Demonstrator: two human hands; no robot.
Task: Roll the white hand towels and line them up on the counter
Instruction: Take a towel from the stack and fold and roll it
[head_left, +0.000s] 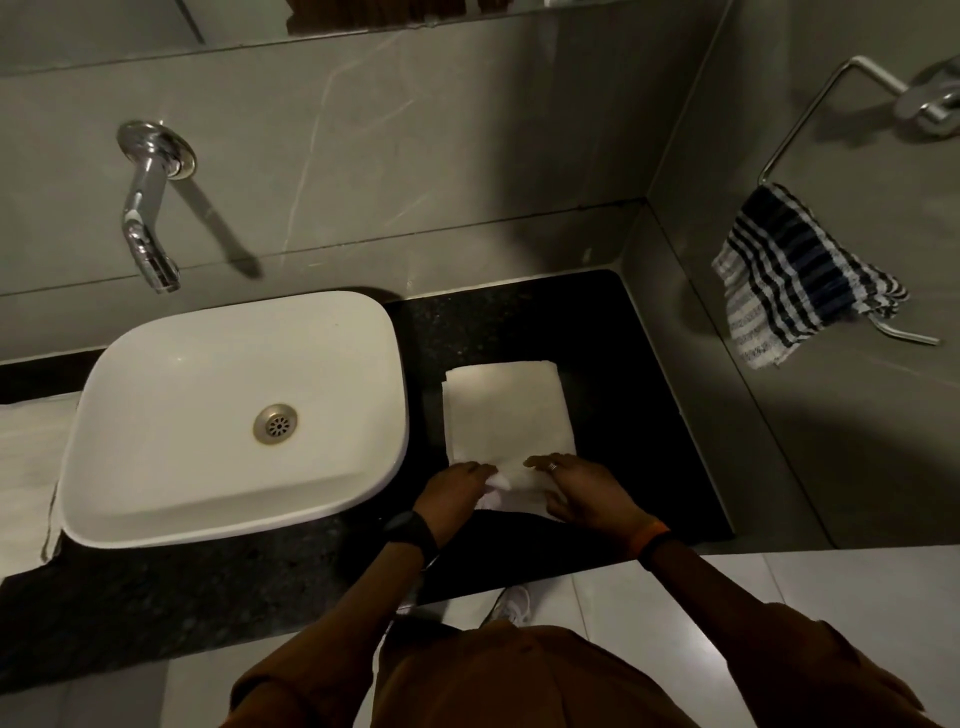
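A white hand towel (506, 413) lies folded into a long strip on the black counter (623, 415), right of the basin. Its near end is curled up under my fingers. My left hand (457, 491) grips the left side of that curled end. My right hand (576, 491) presses on the right side, fingers bent over the fold. More white towel cloth (28, 467) lies on the counter at the far left, partly hidden behind the basin.
A white basin (234, 415) sits left of the towel, with a chrome wall tap (148, 208) above it. A blue-and-white striped cloth (795, 280) hangs on a wall ring at the right. The side wall closes the counter's right end.
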